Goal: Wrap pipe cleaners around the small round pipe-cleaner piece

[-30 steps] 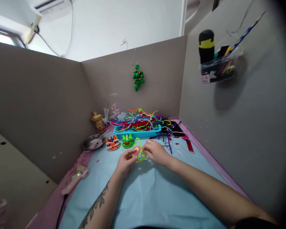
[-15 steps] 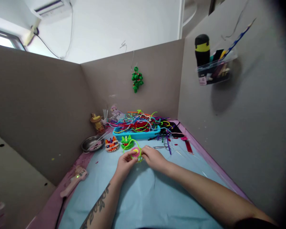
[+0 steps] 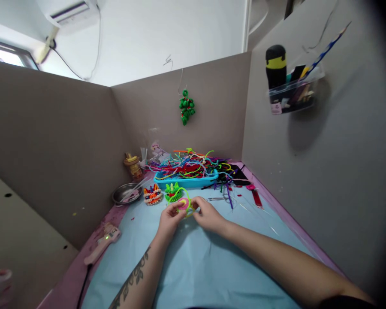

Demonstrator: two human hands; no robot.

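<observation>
Between my hands is a small pink pipe-cleaner piece [image 3: 184, 204] with a yellow centre and a loop of lime-green pipe cleaner [image 3: 187, 192] around it. My left hand [image 3: 171, 218] pinches the pink piece from the left with thumb and fingers. At its right side, my right hand [image 3: 206, 213] has bent fingers closed at the lime-green pipe cleaner; the fingertips are partly hidden. Just behind stand a green pipe-cleaner animal head [image 3: 173, 193] and an orange one [image 3: 152, 195].
A blue tray [image 3: 186, 182] heaped with pipe cleaners stands at the back. Scissors [image 3: 219, 198] lie right of my hands. A metal bowl [image 3: 127, 194] and a pink glue gun [image 3: 103, 245] are at the left. Grey partitions [image 3: 180, 73] enclose the blue-covered table [image 3: 193, 266].
The right hand's fingers have shifted slightly at the lime-green pipe cleaner. My left hand keeps its pinch on the pink piece. The whole view has moved a little.
</observation>
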